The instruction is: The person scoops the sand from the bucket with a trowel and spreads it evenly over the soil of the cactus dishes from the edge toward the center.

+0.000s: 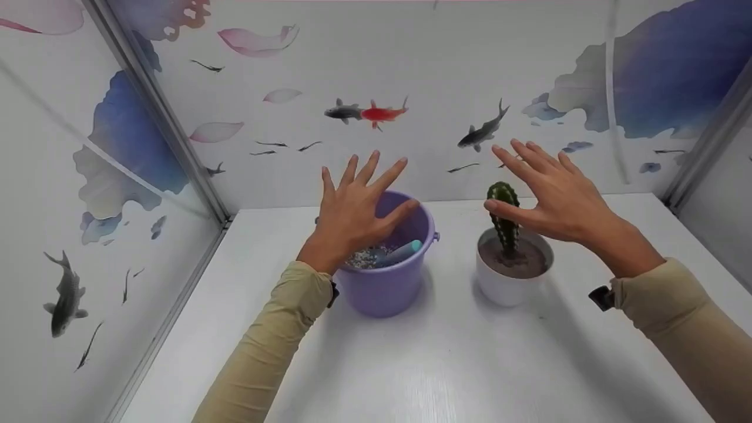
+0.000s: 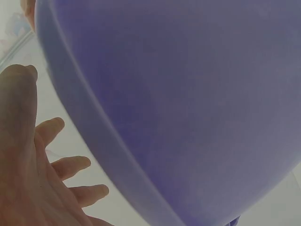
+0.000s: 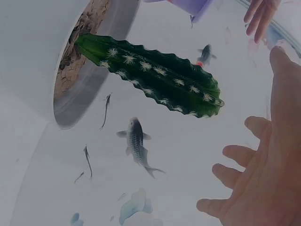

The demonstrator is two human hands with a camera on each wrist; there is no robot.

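Note:
My left hand (image 1: 355, 214) hovers over the purple bucket (image 1: 382, 294), palm down, fingers spread and holding nothing. Inside the bucket lie whitish-grey granules (image 1: 361, 258) and a tool with a turquoise-tipped handle (image 1: 405, 252), partly hidden by the hand. The bucket's side (image 2: 188, 94) fills most of the left wrist view. My right hand (image 1: 558, 200) is raised beside a green cactus (image 1: 504, 229), its fingers spread and its thumb overlapping the plant in the head view. The cactus (image 3: 155, 77) grows from brown soil in a white pot (image 1: 510, 288); the right wrist view shows a gap between it and the fingers.
Bucket and pot stand side by side on a white table (image 1: 411, 364). Behind them rises a white back wall (image 1: 376, 53) printed with fish and petals. A side panel (image 1: 35, 205) with a metal frame edge (image 1: 158, 111) bounds the left.

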